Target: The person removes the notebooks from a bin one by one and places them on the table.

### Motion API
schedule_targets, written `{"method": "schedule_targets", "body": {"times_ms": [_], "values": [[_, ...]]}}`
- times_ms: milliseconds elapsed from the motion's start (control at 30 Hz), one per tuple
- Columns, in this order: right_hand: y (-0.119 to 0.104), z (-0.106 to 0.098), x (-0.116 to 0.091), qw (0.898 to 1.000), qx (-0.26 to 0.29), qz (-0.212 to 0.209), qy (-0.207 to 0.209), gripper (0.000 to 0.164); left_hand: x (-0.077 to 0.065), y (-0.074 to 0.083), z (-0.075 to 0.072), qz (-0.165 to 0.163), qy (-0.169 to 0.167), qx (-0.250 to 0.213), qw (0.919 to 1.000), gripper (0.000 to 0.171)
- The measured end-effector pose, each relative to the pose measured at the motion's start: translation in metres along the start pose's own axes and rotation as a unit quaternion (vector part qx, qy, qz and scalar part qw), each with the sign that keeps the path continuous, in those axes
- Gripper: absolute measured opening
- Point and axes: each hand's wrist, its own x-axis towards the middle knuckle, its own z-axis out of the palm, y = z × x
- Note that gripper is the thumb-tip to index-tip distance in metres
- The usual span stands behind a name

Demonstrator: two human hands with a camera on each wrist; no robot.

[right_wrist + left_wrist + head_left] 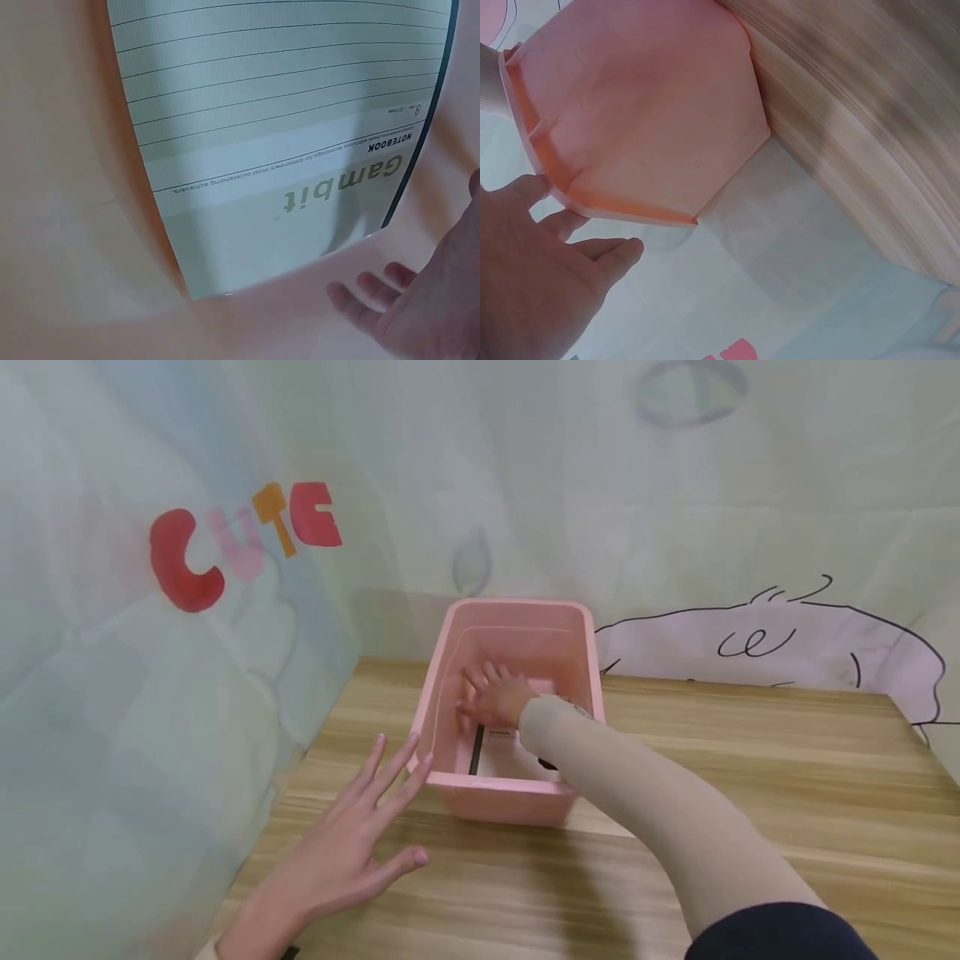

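A pink plastic bin [506, 785] stands on the wooden table, with a notebook [285, 112] inside it. The notebook's pale, lined cover reads "Gambit" and "NOTEBOOK", and a dark strip runs along one edge. Reaching down into the bin, my right hand [498, 695] has its fingers spread and holds nothing; in the right wrist view it is beside the notebook's end. My left hand [352, 835] is at the bin's near left corner, fingers extended, fingertips right at the rim [622, 217]. My right forearm hides part of the bin's right side.
Printed fabric walls [420, 460] rise behind and to the left of the table [750, 760], the left one with the letters "CUTE". A small dark thing [547, 764] shows in the bin beside my right sleeve. Another dark bit [290, 953] lies by my left wrist.
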Motion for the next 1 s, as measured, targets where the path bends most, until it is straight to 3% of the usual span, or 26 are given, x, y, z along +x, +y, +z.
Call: {"method": "schedule_targets", "body": {"times_ms": [400, 733, 1000], "values": [[-0.005, -0.006, -0.003, 0.994, 0.098, 0.005, -0.040, 0.080, -0.001, -0.003, 0.002, -0.012, -0.003, 0.004, 0.9999, 0.089], [-0.005, 0.004, 0.006, 0.995, 0.083, 0.032, -0.034, 0.096, -0.002, -0.004, 0.003, -0.005, 0.011, 0.009, 0.9999, 0.088], [-0.009, 0.009, 0.009, 0.995, 0.089, 0.021, -0.028, 0.100, -0.003, -0.003, 0.007, 0.000, 0.018, -0.007, 0.9998, 0.091]]}}
